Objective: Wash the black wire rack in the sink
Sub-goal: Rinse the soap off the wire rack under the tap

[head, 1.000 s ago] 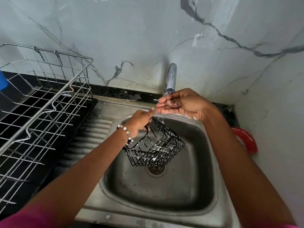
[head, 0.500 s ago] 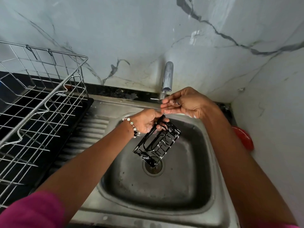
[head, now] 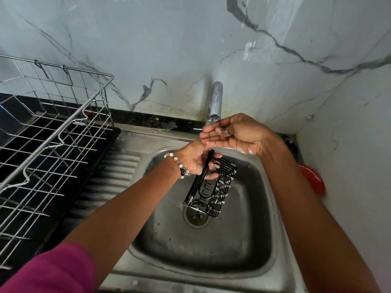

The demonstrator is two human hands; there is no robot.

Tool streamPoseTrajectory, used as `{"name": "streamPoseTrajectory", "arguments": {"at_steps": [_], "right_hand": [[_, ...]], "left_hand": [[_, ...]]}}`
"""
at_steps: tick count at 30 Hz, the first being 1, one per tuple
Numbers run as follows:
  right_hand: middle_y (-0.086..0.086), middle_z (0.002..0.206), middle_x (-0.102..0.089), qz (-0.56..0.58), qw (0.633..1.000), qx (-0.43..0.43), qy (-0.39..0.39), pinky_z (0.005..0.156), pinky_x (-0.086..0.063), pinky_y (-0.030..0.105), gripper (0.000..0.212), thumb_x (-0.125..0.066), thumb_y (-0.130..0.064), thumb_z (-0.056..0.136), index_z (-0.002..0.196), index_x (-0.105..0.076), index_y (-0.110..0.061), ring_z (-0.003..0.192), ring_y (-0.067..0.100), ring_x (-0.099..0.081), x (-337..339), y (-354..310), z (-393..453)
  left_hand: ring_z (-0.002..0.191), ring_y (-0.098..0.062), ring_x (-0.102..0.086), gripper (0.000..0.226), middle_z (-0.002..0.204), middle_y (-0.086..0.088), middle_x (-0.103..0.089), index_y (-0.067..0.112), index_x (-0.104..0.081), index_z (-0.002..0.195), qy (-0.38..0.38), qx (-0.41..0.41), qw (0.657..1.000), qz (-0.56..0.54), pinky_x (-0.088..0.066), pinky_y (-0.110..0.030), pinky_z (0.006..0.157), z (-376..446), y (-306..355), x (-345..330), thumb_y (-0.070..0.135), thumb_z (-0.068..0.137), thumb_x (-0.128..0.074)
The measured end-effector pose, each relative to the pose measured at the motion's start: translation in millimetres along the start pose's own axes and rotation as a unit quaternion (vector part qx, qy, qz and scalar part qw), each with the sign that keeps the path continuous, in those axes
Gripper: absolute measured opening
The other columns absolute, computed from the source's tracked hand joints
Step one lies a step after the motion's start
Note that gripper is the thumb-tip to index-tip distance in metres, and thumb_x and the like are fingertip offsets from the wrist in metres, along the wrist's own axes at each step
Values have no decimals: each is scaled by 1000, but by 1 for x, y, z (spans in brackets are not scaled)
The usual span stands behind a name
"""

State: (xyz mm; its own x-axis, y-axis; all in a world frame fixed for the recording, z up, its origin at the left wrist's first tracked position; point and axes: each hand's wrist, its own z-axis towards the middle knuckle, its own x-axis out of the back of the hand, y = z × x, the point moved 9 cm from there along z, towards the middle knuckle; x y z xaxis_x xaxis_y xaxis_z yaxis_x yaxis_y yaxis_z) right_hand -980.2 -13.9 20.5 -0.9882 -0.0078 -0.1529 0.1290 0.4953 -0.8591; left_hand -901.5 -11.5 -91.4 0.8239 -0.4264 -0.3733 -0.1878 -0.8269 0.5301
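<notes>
The black wire rack hangs tilted over the steel sink, its lower end above the drain, with white suds along its wires. My left hand, a bead bracelet on its wrist, grips the rack's upper end. My right hand is cupped palm up just under the tap spout, soapy, holding nothing, a little above the left hand.
A large steel wire dish rack on a black tray fills the counter on the left, beside the ribbed drainboard. A red object lies by the right wall. Marble wall panels close in behind and to the right.
The black wire rack has turned from a basket-up pose to hanging steeply on edge from my left hand. My right hand has stayed under the tap and turned its palm up.
</notes>
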Motion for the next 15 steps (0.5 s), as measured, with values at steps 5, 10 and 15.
{"name": "streamPoseTrajectory", "arguments": {"at_steps": [5,10,15], "right_hand": [[34,114,-61,11,997,9,72,84,-55,44,23,-40,9,93,104,-60,13,107,40,-63,21,-3,0],[34,113,-61,34,999,-7,-6,86,-55,44,30,-33,13,94,111,-57,14,107,40,-63,2,4,11],[32,108,-63,59,998,-17,-3,84,-56,42,27,-35,11,95,104,-60,12,105,39,-64,-7,13,27]], "left_hand": [[59,-16,-44,39,86,-13,-52,5,-60,83,30,7,996,-82,-50,-51,74,2,-5,0,33,102,-41],[56,-17,-43,39,75,-8,-48,6,-55,83,65,11,985,-158,-50,-42,68,1,-10,6,37,101,-41],[26,-15,-36,48,56,-2,-40,-3,-51,78,83,20,982,-171,-42,-17,42,3,-18,13,39,98,-42]]}}
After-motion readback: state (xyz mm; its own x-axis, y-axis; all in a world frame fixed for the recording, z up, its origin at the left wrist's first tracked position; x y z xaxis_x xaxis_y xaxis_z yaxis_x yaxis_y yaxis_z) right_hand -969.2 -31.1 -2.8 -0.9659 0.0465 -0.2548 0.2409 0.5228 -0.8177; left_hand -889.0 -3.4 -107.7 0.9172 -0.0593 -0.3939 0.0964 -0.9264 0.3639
